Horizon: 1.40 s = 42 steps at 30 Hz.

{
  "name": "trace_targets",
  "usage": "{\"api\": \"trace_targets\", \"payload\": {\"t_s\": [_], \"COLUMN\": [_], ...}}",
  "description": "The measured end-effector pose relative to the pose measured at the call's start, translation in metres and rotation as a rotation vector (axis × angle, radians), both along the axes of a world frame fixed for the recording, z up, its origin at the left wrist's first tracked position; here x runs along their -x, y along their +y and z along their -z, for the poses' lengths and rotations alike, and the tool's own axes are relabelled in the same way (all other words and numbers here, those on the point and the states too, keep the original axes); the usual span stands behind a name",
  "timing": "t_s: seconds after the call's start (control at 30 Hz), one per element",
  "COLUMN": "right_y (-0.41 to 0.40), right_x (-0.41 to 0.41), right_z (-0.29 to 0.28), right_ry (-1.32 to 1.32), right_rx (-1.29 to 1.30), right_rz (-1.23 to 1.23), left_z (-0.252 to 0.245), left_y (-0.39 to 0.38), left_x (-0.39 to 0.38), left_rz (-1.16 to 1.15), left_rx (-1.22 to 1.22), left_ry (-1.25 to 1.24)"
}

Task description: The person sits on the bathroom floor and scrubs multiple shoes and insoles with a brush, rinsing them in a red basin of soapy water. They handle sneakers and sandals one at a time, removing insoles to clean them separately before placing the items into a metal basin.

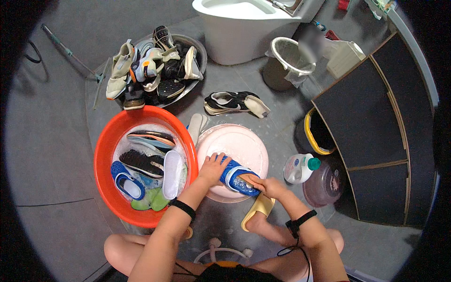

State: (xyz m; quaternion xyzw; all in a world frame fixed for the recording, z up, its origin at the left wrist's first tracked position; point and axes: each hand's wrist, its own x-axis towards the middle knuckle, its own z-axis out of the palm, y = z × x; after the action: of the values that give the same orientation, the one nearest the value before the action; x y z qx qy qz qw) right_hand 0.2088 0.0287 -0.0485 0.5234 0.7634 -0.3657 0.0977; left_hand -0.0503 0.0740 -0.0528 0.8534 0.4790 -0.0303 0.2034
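Observation:
A wet blue clog (241,188) with a pale strap lies across a round pink plastic basin (252,141), which looks upside down. My left hand (213,171) grips the clog's toe end. Inside the heel opening, my right hand (273,187) holds a flat tan brush (249,178); its bristles are hidden. Suds show on the insole. To the left, a red-orange basin (102,169) holds foamy water with a second blue clog (128,185), a white insole or slipper (171,176), green slippers (151,200) and dark sneakers (142,162).
A metal basin (201,53) heaped with shoes stands beyond the red-orange one. Black-and-white sneakers (232,102) lie past the pink basin. At right are a detergent bottle (296,169), a clear tub (324,187), bins (282,75) and a dark cabinet (370,116). A toilet (236,38) stands ahead.

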Motion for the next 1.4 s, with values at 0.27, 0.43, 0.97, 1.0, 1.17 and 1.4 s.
{"api": "trace_targets", "payload": {"t_s": [0.27, 0.43, 0.97, 1.0, 1.17, 1.4], "right_y": [-0.021, -0.038, -0.035, -0.036, -0.044, -0.053], "right_x": [0.041, 0.001, 0.069, 0.074, 0.113, 0.171], "right_z": [-0.001, -0.045, -0.047, -0.047, -0.039, -0.014], "right_ry": [0.146, 0.391, 1.083, 1.073, 1.024, 0.981], "right_rx": [0.059, -0.074, -0.108, -0.092, 0.056, 0.131], "right_rz": [0.102, 0.441, 1.118, 1.129, 1.167, 0.983], "left_z": [0.008, -0.001, -0.033, -0.034, -0.034, 0.015], "left_y": [0.004, -0.019, -0.123, -0.125, -0.133, -0.127], "left_x": [0.002, 0.017, 0.059, 0.069, 0.129, 0.17], "left_rz": [-0.035, -0.254, -0.681, -0.706, -1.287, -0.886], "left_rx": [-0.085, 0.05, -0.288, -0.343, 0.029, 0.067], "left_ry": [0.024, -0.273, -0.437, -0.428, -0.14, 0.224]}}
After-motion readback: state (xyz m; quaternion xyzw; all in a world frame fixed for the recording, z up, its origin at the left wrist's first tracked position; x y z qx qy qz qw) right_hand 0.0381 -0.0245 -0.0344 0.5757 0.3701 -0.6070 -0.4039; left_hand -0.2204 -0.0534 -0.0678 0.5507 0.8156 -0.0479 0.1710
